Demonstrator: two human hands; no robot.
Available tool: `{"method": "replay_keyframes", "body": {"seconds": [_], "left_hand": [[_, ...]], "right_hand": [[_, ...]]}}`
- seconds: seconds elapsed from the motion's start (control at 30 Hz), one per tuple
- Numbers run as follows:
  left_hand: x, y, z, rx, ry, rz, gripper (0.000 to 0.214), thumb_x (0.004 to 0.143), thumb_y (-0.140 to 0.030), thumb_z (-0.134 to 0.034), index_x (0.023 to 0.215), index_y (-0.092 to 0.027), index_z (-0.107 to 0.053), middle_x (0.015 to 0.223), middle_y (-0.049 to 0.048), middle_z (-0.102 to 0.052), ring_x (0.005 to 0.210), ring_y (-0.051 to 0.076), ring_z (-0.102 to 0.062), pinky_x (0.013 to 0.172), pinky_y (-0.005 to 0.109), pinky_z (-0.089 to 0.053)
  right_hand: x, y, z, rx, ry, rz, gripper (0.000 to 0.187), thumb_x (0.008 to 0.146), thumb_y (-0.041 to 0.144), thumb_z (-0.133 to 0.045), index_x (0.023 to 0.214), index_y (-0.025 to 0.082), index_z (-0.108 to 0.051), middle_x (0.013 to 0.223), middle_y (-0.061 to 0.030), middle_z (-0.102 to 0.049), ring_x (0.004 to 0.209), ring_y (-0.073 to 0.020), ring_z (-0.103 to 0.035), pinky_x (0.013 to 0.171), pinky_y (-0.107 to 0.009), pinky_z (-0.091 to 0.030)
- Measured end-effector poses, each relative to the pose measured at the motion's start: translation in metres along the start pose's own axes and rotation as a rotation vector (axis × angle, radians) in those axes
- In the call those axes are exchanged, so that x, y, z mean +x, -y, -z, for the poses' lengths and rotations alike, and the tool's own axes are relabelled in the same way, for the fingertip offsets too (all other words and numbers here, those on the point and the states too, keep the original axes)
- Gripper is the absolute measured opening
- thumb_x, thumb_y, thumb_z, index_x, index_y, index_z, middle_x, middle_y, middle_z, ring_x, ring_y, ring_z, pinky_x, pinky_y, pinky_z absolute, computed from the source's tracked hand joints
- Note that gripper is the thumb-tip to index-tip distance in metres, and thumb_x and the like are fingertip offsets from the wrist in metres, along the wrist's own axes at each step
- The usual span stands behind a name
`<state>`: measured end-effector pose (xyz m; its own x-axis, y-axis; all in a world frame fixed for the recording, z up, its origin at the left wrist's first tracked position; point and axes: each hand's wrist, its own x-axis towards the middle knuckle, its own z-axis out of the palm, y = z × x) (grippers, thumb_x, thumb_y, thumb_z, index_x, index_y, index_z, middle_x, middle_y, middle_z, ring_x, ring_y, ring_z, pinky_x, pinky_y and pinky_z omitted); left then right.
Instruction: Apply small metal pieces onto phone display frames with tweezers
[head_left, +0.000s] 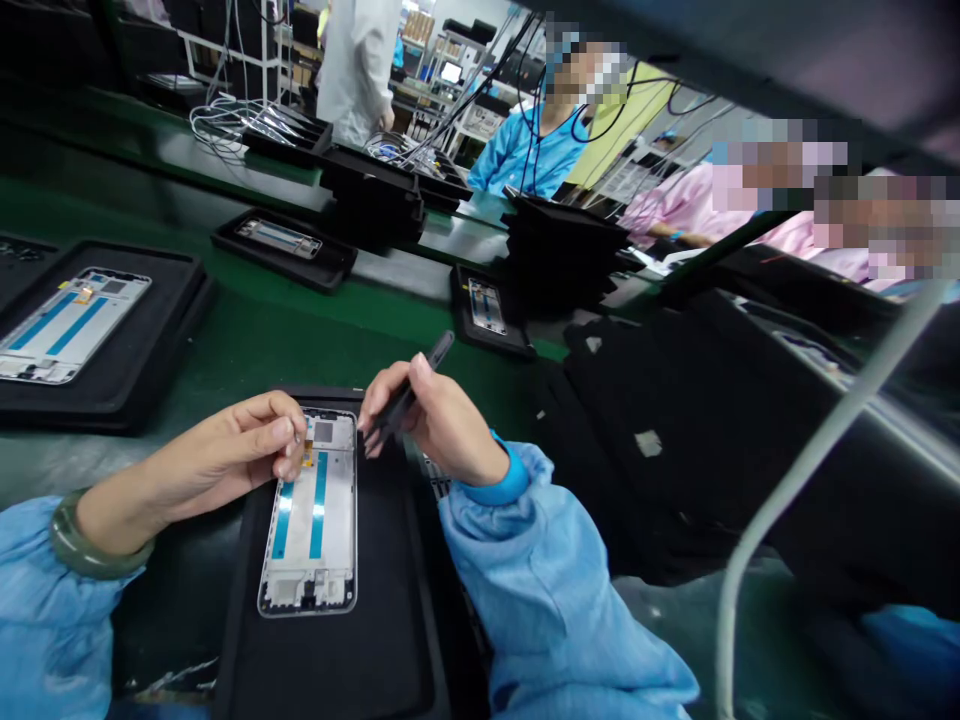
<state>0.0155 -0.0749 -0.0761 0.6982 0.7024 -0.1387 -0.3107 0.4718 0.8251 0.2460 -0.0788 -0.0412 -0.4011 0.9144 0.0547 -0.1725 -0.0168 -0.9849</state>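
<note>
A phone frame [300, 520] with two blue strips and an orange flex cable [307, 455] near its top lies face down on a black tray [382, 620] in front of me. My left hand [259, 440] is over the frame's upper left edge, thumb and fingers pinched together; whatever is between them is too small to make out. Black tweezers [405, 395] are gripped in my right hand [442, 420], their tips pointing down beside the frame's upper right corner. The tips look slightly blurred.
More phone frames lie on black trays: one at the left [75, 325], two farther back [277, 238] [487, 305]. Stacked black trays [562, 250] stand behind, and black sheets [675, 430] fill the right. A pale hose [825, 440] crosses the right foreground. Co-workers sit beyond the bench.
</note>
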Motion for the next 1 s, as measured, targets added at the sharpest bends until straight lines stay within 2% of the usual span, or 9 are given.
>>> {"method": "replay_keyframes", "body": {"seconds": [0.1,0.23,0.4,0.6,0.73,1.0], "left_hand": [[0.001,0.002,-0.002,-0.030,-0.037,-0.038,0.018,0.080,-0.040,-0.079,0.082,-0.024,-0.069,0.068,-0.0033,-0.057,0.064,0.007,-0.051,0.066,0.020,-0.045],[0.001,0.005,-0.004,-0.047,-0.069,-0.049,0.018,0.080,-0.040,-0.079,0.082,-0.025,-0.070,0.069,-0.0028,-0.059,0.065,0.008,-0.053,0.067,0.020,-0.047],[0.001,0.004,-0.005,-0.057,-0.084,-0.044,0.018,0.080,-0.040,-0.079,0.083,-0.025,-0.070,0.066,-0.0029,-0.061,0.064,0.007,-0.054,0.066,0.018,-0.048],[0.002,0.005,-0.004,-0.049,-0.101,-0.060,0.017,0.079,-0.038,-0.080,0.084,-0.025,-0.071,0.065,-0.0035,-0.061,0.065,0.007,-0.057,0.067,0.017,-0.049],[0.002,0.007,-0.003,-0.037,-0.108,-0.069,0.016,0.079,-0.038,-0.080,0.084,-0.025,-0.071,0.066,-0.0036,-0.062,0.065,0.007,-0.057,0.068,0.017,-0.049],[0.002,0.007,-0.003,-0.001,-0.129,-0.075,0.020,0.077,-0.040,-0.082,0.082,-0.023,-0.072,0.065,-0.0030,-0.062,0.064,0.007,-0.057,0.066,0.017,-0.050]], "right_hand": [[-0.004,-0.010,-0.015,0.084,-0.134,0.019,0.046,0.083,0.066,-0.064,0.083,0.020,-0.061,0.068,0.0002,-0.068,0.055,-0.0129,-0.067,0.054,-0.025,-0.058],[-0.003,-0.015,-0.033,0.123,-0.267,0.069,0.038,0.073,0.052,-0.080,0.081,0.021,-0.059,0.077,0.0001,-0.072,0.063,-0.0138,-0.071,0.064,-0.029,-0.063],[0.003,-0.024,-0.038,0.177,-0.281,0.052,0.037,0.075,0.053,-0.078,0.083,0.023,-0.058,0.074,0.0008,-0.072,0.065,-0.0157,-0.072,0.068,-0.033,-0.064],[0.008,-0.031,-0.037,0.253,-0.272,0.026,0.040,0.076,0.056,-0.076,0.083,0.023,-0.055,0.071,0.0016,-0.072,0.061,-0.0159,-0.072,0.056,-0.028,-0.061],[0.008,-0.031,-0.037,0.242,-0.271,-0.012,0.043,0.074,0.058,-0.077,0.084,0.023,-0.054,0.071,0.0011,-0.073,0.057,-0.0150,-0.071,0.055,-0.026,-0.061],[0.009,-0.030,-0.037,0.261,-0.243,-0.010,0.038,0.077,0.052,-0.077,0.080,0.020,-0.056,0.070,0.0011,-0.074,0.054,-0.0119,-0.071,0.051,-0.019,-0.059]]}}
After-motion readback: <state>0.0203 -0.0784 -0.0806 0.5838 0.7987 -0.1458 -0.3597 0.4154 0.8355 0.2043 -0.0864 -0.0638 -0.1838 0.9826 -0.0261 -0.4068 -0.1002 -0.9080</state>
